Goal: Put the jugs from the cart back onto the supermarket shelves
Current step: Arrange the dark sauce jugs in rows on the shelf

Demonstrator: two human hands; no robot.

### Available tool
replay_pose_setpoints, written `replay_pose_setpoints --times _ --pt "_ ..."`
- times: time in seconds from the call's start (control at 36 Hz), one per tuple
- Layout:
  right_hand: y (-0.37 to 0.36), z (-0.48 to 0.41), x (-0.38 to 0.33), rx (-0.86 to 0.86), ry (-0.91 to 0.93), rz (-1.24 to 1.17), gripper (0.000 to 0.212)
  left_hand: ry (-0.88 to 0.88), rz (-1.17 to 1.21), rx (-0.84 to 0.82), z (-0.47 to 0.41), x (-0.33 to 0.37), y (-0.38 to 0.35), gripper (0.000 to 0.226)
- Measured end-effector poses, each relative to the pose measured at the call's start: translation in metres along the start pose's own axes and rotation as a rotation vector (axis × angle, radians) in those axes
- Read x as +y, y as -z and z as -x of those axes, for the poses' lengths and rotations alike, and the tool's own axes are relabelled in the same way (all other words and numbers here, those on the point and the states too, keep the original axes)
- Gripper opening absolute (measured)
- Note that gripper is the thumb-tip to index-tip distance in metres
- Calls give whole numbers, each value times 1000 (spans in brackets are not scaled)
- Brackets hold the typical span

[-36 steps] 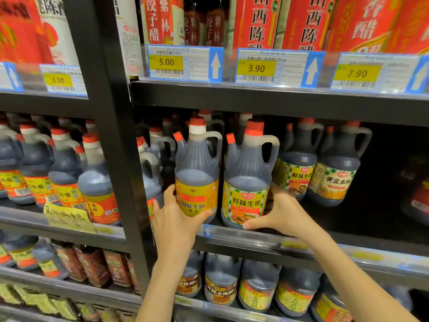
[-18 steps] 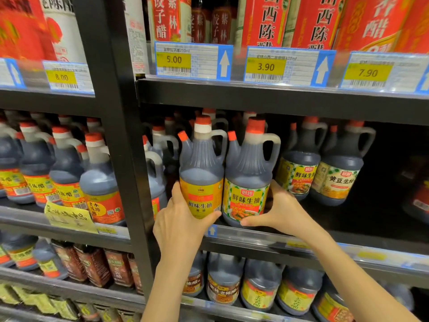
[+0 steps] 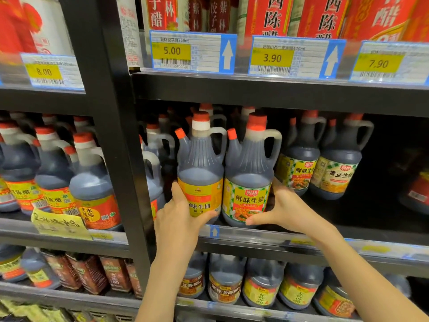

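You had both hands on jugs at the near edge of the middle shelf (image 3: 301,240), just right of the black upright (image 3: 111,135). Your left hand (image 3: 178,212) gripped the yellow-label jug (image 3: 200,173) low down, thumb across the front of its base and fingers curled round its left side. Your right hand (image 3: 282,205) held the checkered-label jug (image 3: 249,177) the same way, mirrored: thumb under the front of the base, fingers wrapped round the right side.

Holding low made sense. These jugs were full of dark liquid, so the weight sat at the bottom, and a grip there would let you slide each one back without tipping it. You had them upright, touching side by side, labels facing out and handles to the right, matching the stock behind. I could not tell whether their bases sat fully on the shelf or whether you carried part of the weight. The cart was out of view.

By count: two jugs in your hands, one per hand. Two more checkered-label jugs, one (image 3: 299,163) and another (image 3: 339,168), stood farther back to the right, with a dark gap beyond them. In the left bay, three red-label jugs showed clearly in the front row; those behind were too crowded to count. Four price tags were readable above: 8.00 (image 3: 51,72), 5.00 (image 3: 192,52), 3.90 (image 3: 294,58) and 7.90 (image 3: 390,63). One handwritten yellow note (image 3: 60,224) hung on the left shelf edge.
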State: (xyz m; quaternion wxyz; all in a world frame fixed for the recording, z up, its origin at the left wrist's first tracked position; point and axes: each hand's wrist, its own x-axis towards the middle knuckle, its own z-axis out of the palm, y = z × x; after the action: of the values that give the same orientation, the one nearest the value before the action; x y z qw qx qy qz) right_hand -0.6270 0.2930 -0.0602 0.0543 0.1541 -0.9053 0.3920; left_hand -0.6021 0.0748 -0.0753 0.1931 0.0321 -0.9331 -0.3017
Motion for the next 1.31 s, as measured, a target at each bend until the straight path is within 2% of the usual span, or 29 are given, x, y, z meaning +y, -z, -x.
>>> replay_pose_setpoints --times 0.17,0.42,0.61,0.78,0.97,1.14,1.31 --pt "-1 1 0 10 -8 -13 91 -27 13 -5 -1 -4 -1 97" --pt "-7 7 -3 88 -35 -20 96 28 -36 -11 0 -2 -7 102" --pt "-8 7 -6 78 -46 45 87 -13 -19 -27 -3 -6 -5 104" --pt "-12 12 -4 94 -83 56 78 -41 32 12 4 -3 -3 106" --pt "-11 23 -12 60 -118 152 83 -96 178 5 11 -11 -5 121" --pt "-1 60 -26 28 -123 291 99 -203 108 -76 40 -8 12 103" --pt "6 107 -24 -32 -126 407 90 -328 -63 -193 76 -7 24 89"
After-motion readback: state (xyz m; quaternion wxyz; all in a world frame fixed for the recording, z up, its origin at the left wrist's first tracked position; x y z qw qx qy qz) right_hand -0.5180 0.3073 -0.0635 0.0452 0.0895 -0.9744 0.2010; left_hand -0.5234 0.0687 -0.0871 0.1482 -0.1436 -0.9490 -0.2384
